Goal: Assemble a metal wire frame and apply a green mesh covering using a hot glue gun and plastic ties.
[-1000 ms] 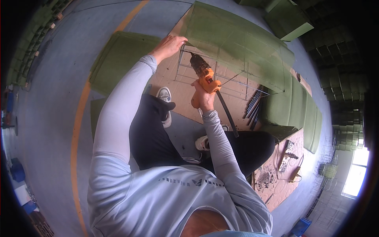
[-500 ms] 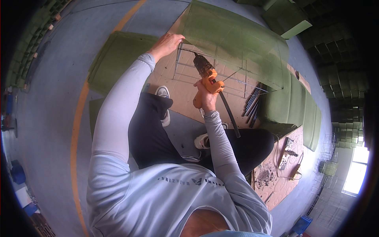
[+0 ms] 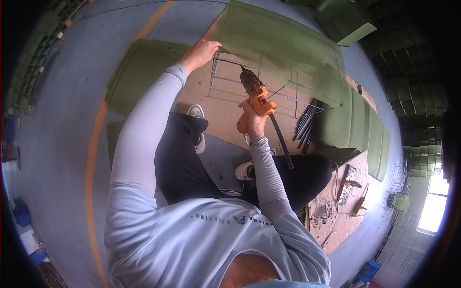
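Observation:
My left hand point(image 3: 201, 53) is stretched forward and grips the top corner of a grey metal wire frame point(image 3: 254, 91) that stands on a brown board point(image 3: 225, 115). My right hand point(image 3: 252, 120) holds an orange and black power drill point(image 3: 254, 93) by its handle. The drill's nose points up and away toward the frame's upper bar, close to my left hand. A large sheet of green mesh point(image 3: 283, 48) rests against the far side of the frame.
A bundle of dark metal rods point(image 3: 305, 127) lies right of the frame, and one long dark bar point(image 3: 281, 139) slants by my knee. Green panels point(image 3: 370, 129) are stacked at right. A second board point(image 3: 336, 206) holds tools and debris. Wire racks point(image 3: 398, 177) stand near a window.
The drill has shifted slightly up and toward the frame's top bar. My left hand keeps its hold on the frame's corner.

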The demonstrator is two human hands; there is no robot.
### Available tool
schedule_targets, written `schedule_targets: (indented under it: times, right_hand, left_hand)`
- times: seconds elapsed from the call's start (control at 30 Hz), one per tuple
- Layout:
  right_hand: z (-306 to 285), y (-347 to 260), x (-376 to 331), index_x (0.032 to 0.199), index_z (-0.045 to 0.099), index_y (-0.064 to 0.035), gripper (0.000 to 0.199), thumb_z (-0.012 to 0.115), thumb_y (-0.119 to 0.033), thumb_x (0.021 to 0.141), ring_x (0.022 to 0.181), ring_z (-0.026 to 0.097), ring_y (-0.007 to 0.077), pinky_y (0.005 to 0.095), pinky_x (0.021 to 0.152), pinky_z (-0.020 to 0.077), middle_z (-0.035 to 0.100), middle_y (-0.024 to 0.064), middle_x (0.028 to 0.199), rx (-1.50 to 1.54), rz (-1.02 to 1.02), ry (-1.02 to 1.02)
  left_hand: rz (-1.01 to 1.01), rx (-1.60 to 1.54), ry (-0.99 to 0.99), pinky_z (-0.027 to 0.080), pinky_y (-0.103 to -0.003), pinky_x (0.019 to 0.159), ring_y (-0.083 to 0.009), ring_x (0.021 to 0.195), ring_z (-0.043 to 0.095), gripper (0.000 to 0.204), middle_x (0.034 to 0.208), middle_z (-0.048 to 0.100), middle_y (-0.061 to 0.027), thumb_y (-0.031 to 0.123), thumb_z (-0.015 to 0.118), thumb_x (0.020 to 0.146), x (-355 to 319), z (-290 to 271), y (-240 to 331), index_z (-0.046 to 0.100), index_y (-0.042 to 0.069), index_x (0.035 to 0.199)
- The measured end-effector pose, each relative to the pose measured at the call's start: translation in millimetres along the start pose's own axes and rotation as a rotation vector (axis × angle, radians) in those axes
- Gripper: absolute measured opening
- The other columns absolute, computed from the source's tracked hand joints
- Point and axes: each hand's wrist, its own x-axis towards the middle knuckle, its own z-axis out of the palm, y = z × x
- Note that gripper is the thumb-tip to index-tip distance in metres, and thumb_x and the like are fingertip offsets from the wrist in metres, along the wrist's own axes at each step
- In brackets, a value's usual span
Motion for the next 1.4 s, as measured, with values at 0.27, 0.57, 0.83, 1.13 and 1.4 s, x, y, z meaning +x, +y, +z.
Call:
schedule_targets:
  times: [0.27,0.57,0.83,1.13,1.4]
  right_hand:
    - [-8,0,0,0.075,0.06,-0.0059,0.009,0.066,-0.009,0.07,0.07,0.051,0.0092,0.0253,0.063,0.0405,0.054,-0.0027,0.075,-0.003,0.02,0.01]
    - [-11,2,0,0.077,0.061,-0.0039,0.008,0.065,-0.01,0.073,0.072,0.054,0.0108,0.0261,0.065,0.0425,0.057,-0.0008,0.077,0.025,0.036,0.019]
    - [-2,1,-2,0.079,0.06,-0.0022,0.009,0.063,-0.01,0.076,0.073,0.057,0.0116,0.027,0.068,0.045,0.061,0.0003,0.077,0.044,0.031,0.015]
    - [-18,10,3,0.081,0.058,-0.0041,0.011,0.064,-0.005,0.072,0.071,0.055,0.0112,0.0264,0.065,0.0439,0.059,-0.0005,0.076,0.137,0.029,0.065]
    - [-31,5,0,0.078,0.056,-0.0052,0.012,0.065,-0.003,0.07,0.069,0.051,0.0109,0.0261,0.062,0.042,0.054,-0.0009,0.075,0.153,0.036,0.133]
  left_hand:
    - [-0.013,-0.027,-0.033,0.048,-0.042,0.084,-0.0353,0.096,0.063,0.028,0.099,0.068,-0.0166,0.017,0.046,0.094,0,-2,-1,0.061,0.002,0.114]
    - [-0.022,0.008,-0.011,0.049,-0.042,0.083,-0.0355,0.094,0.064,0.027,0.098,0.068,-0.0171,0.016,0.047,0.094,2,2,2,0.062,0.002,0.112]
    - [0.0,0.012,0.016,0.049,-0.042,0.081,-0.0359,0.093,0.063,0.027,0.097,0.068,-0.0169,0.017,0.047,0.094,1,5,-2,0.062,0.002,0.11]
    - [-0.024,0.037,0.011,0.048,-0.043,0.074,-0.0379,0.084,0.062,0.025,0.086,0.066,-0.0189,0.022,0.05,0.094,4,5,-2,0.064,0.003,0.101]
    - [0.016,0.037,0.101,0.046,-0.047,0.068,-0.0397,0.076,0.06,0.024,0.076,0.062,-0.0187,0.024,0.049,0.093,7,14,-6,0.06,0.005,0.085]
